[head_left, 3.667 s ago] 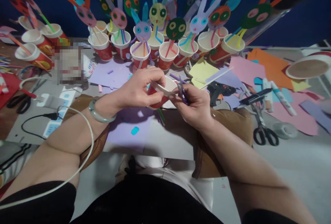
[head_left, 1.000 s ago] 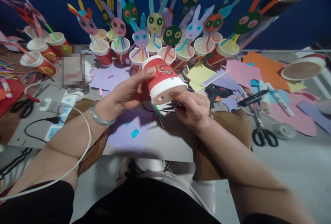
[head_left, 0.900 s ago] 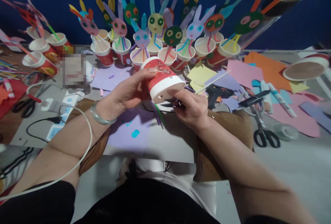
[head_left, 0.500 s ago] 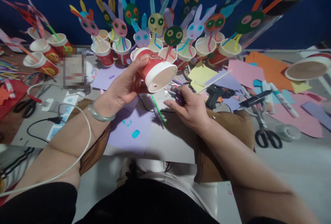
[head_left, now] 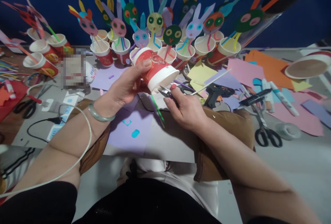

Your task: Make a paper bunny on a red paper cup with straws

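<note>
Currently gripping a red paper cup (head_left: 156,67) in the left hand (head_left: 130,81), pressing the thumb against the printed side and holding it in the air over the middle of the bench (head_left: 173,139). Tilting it well over, mouth toward the upper left, white base toward the lower right. Clasping small scissors (head_left: 163,90) in the right hand (head_left: 186,106), mostly covered by curled fingers, and pointing the slightly parted blades at the lower edge of the base. Cannot tell whether touching it or just short of it. Wearing a pale bangle (head_left: 101,114) on the left wrist. Lying below the cup: green and purple straws (head_left: 157,109), near a purple sheet (head_left: 126,142) with blue paper bits (head_left: 135,133) on top. Standing upright in rows beyond: more red cups (head_left: 104,58), many with long-eared paper faces (head_left: 172,36) on straw legs. Just past the right hand: a black glue gun (head_left: 216,94). Spread farther right: coloured paper (head_left: 249,74), markers (head_left: 283,99), black-handled scissors (head_left: 264,129) and a roll of clear tape (head_left: 287,131).
</note>
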### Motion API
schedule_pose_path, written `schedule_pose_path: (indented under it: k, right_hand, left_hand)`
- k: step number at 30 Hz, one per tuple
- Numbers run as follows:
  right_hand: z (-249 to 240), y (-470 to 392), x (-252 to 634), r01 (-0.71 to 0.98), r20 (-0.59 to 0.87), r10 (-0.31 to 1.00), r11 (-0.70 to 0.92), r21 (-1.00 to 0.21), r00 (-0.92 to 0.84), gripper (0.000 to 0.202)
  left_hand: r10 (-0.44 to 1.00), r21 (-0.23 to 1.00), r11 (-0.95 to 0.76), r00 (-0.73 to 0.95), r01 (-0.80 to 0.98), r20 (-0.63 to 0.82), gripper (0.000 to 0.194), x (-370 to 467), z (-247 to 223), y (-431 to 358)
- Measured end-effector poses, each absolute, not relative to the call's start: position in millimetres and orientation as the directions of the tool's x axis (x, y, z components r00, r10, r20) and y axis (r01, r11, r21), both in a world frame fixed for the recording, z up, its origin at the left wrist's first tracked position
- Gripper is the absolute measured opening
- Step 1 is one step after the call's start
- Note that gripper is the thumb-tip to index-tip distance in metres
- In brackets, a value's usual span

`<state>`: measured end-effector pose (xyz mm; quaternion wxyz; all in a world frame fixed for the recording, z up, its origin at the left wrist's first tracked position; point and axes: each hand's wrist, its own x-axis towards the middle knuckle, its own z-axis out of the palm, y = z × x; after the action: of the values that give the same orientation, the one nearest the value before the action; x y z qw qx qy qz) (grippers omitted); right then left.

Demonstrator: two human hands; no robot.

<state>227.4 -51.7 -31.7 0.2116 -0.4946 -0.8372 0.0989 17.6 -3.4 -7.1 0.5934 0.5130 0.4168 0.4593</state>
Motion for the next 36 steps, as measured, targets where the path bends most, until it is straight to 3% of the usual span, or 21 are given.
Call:
schedule_pose_path:
  k: [18,24,36]
  right_hand:
    - [-27.0,-50.2,226.6,0.787,0.168,0.912,0.409,-0.463,-0.375,0.033]
    - [-27.7,-50.2,228.3,0.761,0.160,0.924,0.377,-0.527,-0.347,0.033]
    - [-22.0,-46.2,230.6,0.665,0.068,0.924,0.320,-0.675,-0.376,0.039]
  left_hand:
    - [0.951,0.937,0.180,0.298,-0.301,-0.087,0.034,22.6,-3.9,-9.1]
    - [0.959,0.948,0.128,0.281,-0.291,-0.043,0.028,24.4,-4.1,-11.2]
    - [0.966,0.954,0.128,0.251,-0.270,-0.059,0.033,24.4,-7.0,-8.6]
